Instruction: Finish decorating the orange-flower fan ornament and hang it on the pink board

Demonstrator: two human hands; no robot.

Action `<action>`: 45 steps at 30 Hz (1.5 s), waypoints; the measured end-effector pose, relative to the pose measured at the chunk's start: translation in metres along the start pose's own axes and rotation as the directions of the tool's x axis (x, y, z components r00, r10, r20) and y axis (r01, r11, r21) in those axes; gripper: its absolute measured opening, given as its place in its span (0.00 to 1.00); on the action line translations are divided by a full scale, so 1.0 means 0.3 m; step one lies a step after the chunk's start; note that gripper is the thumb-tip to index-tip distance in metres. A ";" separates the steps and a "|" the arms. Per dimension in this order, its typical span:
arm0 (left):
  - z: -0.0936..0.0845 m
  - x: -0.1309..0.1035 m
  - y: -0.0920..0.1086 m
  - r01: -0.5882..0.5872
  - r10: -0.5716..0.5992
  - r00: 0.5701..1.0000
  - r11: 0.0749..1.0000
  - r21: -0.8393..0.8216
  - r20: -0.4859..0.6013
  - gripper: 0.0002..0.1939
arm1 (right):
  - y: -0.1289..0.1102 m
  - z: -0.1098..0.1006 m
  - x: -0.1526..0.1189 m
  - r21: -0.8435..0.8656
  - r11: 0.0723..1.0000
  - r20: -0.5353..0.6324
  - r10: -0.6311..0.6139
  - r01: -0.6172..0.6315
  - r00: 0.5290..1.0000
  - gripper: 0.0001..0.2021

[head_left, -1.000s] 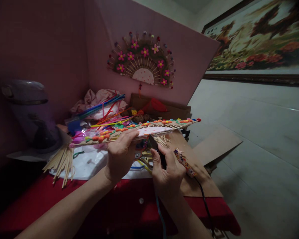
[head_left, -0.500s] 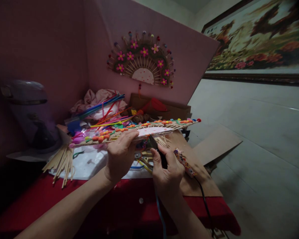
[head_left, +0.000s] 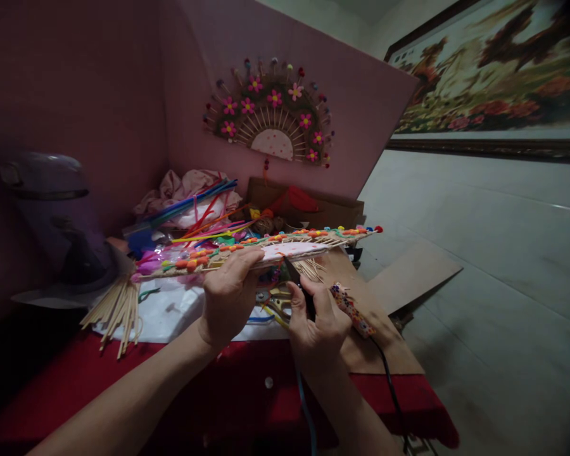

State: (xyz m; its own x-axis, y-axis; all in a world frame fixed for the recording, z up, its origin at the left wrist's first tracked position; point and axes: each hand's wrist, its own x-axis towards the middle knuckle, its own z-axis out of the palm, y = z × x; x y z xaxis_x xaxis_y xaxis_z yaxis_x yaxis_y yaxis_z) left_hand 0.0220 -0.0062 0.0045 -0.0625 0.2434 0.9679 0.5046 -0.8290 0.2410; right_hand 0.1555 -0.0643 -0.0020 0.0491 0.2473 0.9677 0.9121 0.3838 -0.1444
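I watch the left hand (head_left: 230, 291) grasp the flowered fan (head_left: 297, 251), spread either side of its fingers; the right hand (head_left: 319, 323) grips a dark tool (head_left: 292, 272), tip near the fan's edge; little has shifted; work seemingly continues there.

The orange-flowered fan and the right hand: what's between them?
Head view: a dark pointed tool, held in the right hand, its tip near the fan.

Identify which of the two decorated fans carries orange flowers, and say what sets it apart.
The lower fan, held in the left hand, carries them; the upper fan behind it has pink flowers instead.
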 end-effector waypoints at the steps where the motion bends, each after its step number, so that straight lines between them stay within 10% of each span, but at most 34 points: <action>1: 0.000 0.000 0.000 -0.003 0.003 1.000 1.000 -0.001 -0.002 0.09 | 0.001 0.001 -0.001 0.008 1.000 -0.005 0.005 -0.005 1.000 0.05; 45: -0.002 0.001 0.003 -0.041 0.041 0.999 0.999 -0.007 0.010 0.09 | 0.019 -0.004 -0.004 -0.055 0.997 -0.001 -0.059 0.059 0.998 0.09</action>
State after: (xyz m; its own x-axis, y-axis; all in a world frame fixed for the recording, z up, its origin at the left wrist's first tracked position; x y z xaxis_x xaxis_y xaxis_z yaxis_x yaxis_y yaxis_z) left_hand 0.0219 -0.0070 0.0051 -0.0333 0.2138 0.9763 0.5010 -0.8417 0.2014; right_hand 0.1611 -0.0634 -0.0037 -0.0040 0.2231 0.9748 0.9343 0.3482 -0.0759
